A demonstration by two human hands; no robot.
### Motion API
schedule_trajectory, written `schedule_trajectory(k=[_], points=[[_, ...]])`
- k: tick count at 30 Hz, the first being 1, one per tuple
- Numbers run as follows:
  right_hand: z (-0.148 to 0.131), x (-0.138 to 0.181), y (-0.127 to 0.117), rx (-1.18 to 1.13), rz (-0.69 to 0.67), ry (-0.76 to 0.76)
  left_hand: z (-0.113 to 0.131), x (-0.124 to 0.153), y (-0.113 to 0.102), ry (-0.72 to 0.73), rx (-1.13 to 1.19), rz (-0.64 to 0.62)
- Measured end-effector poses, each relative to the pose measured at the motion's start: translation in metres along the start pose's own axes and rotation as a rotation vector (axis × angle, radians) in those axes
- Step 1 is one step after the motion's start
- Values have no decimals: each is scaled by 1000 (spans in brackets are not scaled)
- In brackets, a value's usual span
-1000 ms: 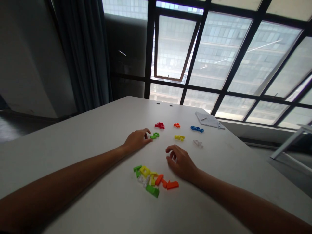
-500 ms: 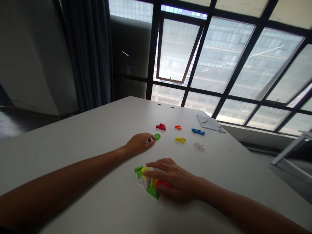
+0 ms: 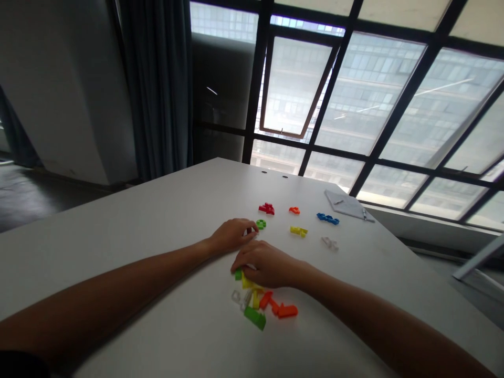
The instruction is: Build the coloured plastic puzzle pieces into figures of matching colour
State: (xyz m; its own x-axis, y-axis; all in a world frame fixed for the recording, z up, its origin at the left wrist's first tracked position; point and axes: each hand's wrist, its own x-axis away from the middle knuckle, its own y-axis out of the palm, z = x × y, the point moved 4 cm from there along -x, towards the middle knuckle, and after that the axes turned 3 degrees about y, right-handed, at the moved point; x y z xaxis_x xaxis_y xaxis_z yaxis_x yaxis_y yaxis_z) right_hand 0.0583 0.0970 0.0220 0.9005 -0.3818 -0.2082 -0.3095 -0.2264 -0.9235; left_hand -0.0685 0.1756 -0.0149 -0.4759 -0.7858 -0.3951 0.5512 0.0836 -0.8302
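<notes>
My left hand [image 3: 234, 234] rests on the table with its fingers curled, the fingertips at the left edge of a small green plastic building piece [image 3: 261, 224] with an opening in it. Just nearer to me, my right hand [image 3: 268, 263] is closed from above over another green plastic piece [image 3: 238, 275], which shows partly under the fingertips. That piece lies at the far edge of a loose pile: yellow pieces [image 3: 247, 283], clear pieces [image 3: 236, 297], orange pieces [image 3: 287, 311] and a green block [image 3: 255, 318]. The right hand covers part of the pile.
Beyond my hands stand small groups sorted by colour: red pieces [image 3: 266, 209], an orange piece [image 3: 294, 210], blue pieces [image 3: 327, 219], yellow pieces [image 3: 298, 231] and clear pieces [image 3: 329, 243]. Papers with pens [image 3: 346, 205] lie by the right edge of the white table [image 3: 165, 205].
My right hand has moved from over the pile to its far side and closed on a green piece. The orange pieces are now uncovered. My left hand stays by its green piece.
</notes>
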Motion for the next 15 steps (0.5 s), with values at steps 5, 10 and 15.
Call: schedule_trajectory(k=[5,10,15], points=[[34,45,-11,-19,251,203,1,3,-5,16,64,89],[60,87,-6,-50,565,384,22,11,-1,114,141,-45],[61,90,6,-43,596,389,48,15,7,155,166,-109]])
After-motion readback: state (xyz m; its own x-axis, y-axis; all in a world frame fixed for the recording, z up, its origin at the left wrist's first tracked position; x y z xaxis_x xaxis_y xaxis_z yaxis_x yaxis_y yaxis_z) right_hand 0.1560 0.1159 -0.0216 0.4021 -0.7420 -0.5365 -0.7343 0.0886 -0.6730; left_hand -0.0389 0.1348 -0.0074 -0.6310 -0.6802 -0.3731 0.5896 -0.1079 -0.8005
